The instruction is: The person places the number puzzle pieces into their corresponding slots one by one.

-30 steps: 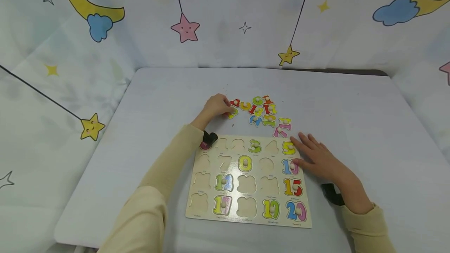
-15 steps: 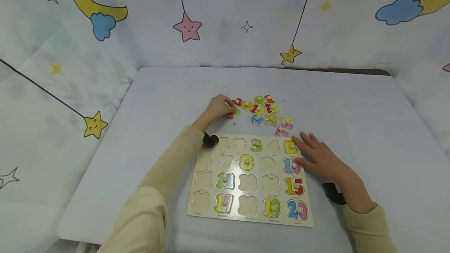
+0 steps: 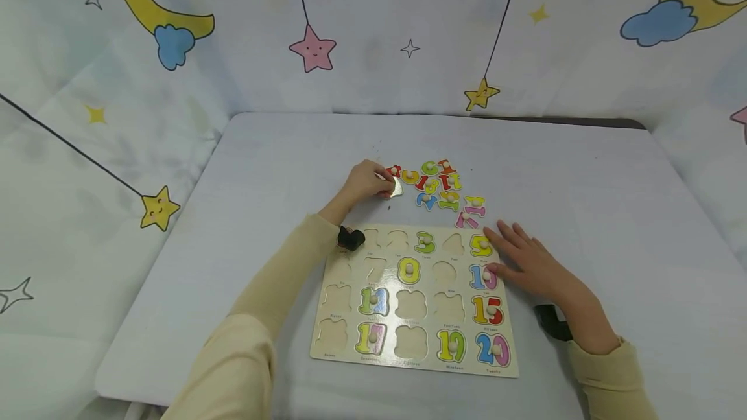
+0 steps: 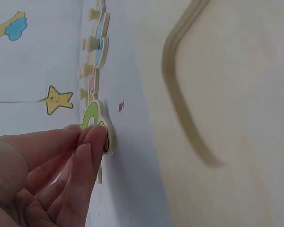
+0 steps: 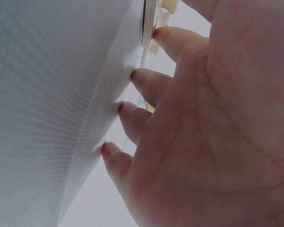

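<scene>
Left hand [image 3: 364,181]: fingers pinched on a number piece [image 3: 396,188], tilted up beyond the puzzle board [image 3: 350,306]. Right hand [image 3: 533,264]: flat, fingers spread, touching board's right edge. Pale table [image 3: 262,167]; star-printed backdrop [image 3: 312,50] behind.

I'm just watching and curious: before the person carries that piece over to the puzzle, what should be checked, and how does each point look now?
1. Left hand has the number piece pinched: ok, fingertips close on it and it tips up off the table.
2. Which number it is: cannot tell, its face is turned away.
3. Free slots in the puzzle board: ok, several cutouts are empty.
4. Board held steady: ok, right hand lies flat at its right edge, the thumb on the board.
5. Loose pieces out of the way: ok, they lie beyond the board's far edge.
</scene>
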`<state>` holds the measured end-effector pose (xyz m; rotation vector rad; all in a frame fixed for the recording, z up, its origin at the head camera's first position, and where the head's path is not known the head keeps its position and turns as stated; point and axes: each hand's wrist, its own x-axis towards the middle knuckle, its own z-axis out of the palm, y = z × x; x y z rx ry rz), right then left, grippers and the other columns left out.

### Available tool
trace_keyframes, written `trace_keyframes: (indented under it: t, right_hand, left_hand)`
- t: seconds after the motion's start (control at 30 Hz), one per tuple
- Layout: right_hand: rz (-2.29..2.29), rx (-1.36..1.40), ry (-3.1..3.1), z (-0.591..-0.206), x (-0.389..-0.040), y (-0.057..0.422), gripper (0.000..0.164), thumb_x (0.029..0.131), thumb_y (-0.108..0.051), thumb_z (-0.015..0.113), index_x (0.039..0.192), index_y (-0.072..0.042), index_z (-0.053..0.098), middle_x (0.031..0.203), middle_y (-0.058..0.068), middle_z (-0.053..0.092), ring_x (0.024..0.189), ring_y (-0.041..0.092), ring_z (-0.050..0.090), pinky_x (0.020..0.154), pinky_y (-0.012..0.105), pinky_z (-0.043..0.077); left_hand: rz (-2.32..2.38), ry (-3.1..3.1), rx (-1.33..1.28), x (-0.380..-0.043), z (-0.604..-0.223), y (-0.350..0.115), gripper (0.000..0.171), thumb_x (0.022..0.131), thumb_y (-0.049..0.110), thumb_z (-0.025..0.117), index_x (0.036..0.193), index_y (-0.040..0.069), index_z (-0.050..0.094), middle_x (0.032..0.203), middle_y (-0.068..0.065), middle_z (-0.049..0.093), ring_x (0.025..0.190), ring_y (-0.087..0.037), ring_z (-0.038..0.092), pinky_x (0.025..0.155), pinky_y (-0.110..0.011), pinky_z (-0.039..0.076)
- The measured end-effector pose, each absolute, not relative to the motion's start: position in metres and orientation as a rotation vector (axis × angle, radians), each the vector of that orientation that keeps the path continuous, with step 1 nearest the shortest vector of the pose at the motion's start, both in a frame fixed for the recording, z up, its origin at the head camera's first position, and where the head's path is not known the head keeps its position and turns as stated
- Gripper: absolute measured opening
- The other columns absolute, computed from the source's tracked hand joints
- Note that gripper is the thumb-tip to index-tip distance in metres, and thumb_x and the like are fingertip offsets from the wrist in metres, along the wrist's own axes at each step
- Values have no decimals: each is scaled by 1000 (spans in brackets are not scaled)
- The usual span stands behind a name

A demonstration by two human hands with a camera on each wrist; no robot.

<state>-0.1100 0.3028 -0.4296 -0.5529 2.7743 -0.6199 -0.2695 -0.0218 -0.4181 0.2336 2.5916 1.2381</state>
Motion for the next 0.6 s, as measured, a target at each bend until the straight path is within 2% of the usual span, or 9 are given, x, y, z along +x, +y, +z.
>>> trace_keyframes:
  t: [0.1, 0.23, 0.4, 0.6]
  right_hand:
    - [-631, -559, 2770, -429, -110, 302, 75, 89, -43, 59, 147, -9, 26, 150, 23, 14, 136, 43, 2, 101, 63, 6]
    - [-631, -557, 2766, -428, -110, 301, 75, 89, -44, 58, 148, -9, 26, 150, 23, 14, 136, 43, 2, 101, 63, 6]
    - [-627, -555, 2767, -429, -110, 300, 76, 89, -45, 58, 148, -9, 26, 150, 23, 15, 136, 43, 3, 101, 63, 7]
    - [-627, -560, 2772, -429, -110, 300, 75, 90, -44, 58, 148, -9, 26, 150, 23, 15, 136, 43, 2, 101, 63, 6]
  left_hand:
    - [1163, 2700, 304, -264, -419, -18, 10, 83, 15, 71, 89, 7, 72, 80, -2, 67, 68, -13, 60, 63, -24, 43]
    - [1008, 2853, 420, -256, -421, -15, 9, 85, 18, 70, 89, 10, 72, 85, 1, 65, 73, -13, 56, 68, -28, 41]
    - [967, 2900, 500, -248, -420, -17, 8, 86, 19, 70, 88, 12, 72, 79, 3, 64, 72, -11, 55, 72, -30, 40]
    - [1111, 2692, 554, -236, -407, -23, 9, 84, 18, 72, 88, 10, 73, 67, 5, 65, 64, -11, 59, 63, -26, 42]
